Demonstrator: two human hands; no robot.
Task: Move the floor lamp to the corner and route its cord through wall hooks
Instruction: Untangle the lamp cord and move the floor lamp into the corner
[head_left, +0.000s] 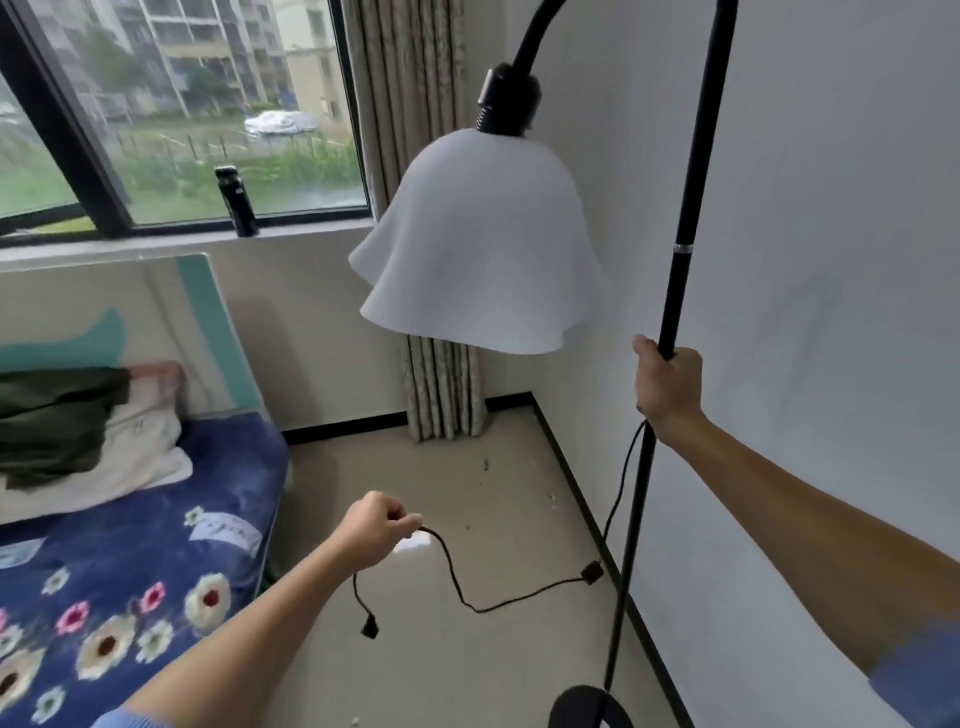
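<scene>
A black floor lamp stands close to the right wall, its thin pole (684, 218) rising out of view and curving over to a white wavy shade (480, 244). Its round black base (587, 709) shows at the bottom edge. My right hand (667, 387) grips the pole at mid height. My left hand (376, 530) pinches the thin black cord (457, 587). The cord sags from my fingers to an inline switch (592, 573) and runs up beside the pole. The plug end (370, 629) dangles below my left hand. I see no wall hooks.
The room corner lies ahead, where a patterned curtain (441, 395) hangs to the floor beside the right wall (831, 260). A bed with a blue floral cover (156, 545) fills the left side. A dark bottle (238, 200) stands on the windowsill.
</scene>
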